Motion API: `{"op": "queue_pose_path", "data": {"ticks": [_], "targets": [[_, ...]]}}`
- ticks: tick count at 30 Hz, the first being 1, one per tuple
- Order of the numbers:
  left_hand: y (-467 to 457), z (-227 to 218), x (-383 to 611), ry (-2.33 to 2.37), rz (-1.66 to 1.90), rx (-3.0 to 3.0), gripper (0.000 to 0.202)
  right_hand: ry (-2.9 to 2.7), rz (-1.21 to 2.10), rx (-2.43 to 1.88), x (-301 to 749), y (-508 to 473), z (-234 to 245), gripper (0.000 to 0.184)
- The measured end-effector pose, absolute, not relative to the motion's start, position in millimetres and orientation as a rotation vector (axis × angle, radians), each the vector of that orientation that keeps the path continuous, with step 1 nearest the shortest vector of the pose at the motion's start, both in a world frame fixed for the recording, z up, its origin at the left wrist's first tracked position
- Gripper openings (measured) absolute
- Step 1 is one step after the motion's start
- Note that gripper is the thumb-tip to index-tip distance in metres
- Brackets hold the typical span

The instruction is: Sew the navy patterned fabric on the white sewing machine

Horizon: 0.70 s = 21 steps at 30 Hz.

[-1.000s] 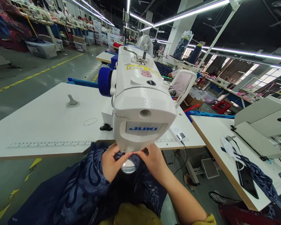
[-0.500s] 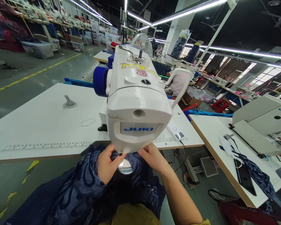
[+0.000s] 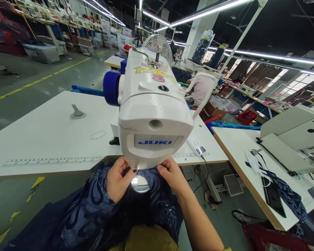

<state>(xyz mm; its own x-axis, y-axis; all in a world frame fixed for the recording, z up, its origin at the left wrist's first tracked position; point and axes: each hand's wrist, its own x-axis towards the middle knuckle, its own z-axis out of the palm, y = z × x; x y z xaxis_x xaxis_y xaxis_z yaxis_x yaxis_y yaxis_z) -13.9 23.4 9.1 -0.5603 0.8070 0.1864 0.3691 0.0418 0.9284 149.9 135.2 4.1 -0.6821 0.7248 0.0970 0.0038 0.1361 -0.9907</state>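
Observation:
A white sewing machine (image 3: pixel 157 108) with a blue handwheel stands right in front of me, its head end facing me. Below that head, my left hand (image 3: pixel 118 179) pinches dark navy patterned fabric (image 3: pixel 91 209) between thumb and fingers. On the other side, my right hand (image 3: pixel 170 174) grips the same fabric, thumb on top and fingertips partly covered by the machine. Between both hands a shiny round metal plate (image 3: pixel 140 184) shows. The fabric drapes over my lap and spreads to the left. The needle area is hidden behind the machine head.
The white table (image 3: pixel 47 136) carries a printed ruler strip and a small grey object (image 3: pixel 77 111) with coiled cord. To the right, another table holds a second machine (image 3: pixel 298 139), a phone (image 3: pixel 273 197) and patterned fabric. A seated person (image 3: pixel 200 89) works behind.
My left hand has shifted slightly left, and the thumbs sit a little farther apart. Both hands still hold the fabric under the machine head. The view has tilted slightly.

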Motion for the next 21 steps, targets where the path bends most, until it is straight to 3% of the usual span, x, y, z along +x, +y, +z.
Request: {"op": "queue_pose_path", "data": {"ticks": [21], "targets": [[26.3,13.8,-14.6,1.872,1.566,1.145,0.021,-1.857,1.55,-0.708,150.1,135.1,7.1,0.017]]}}
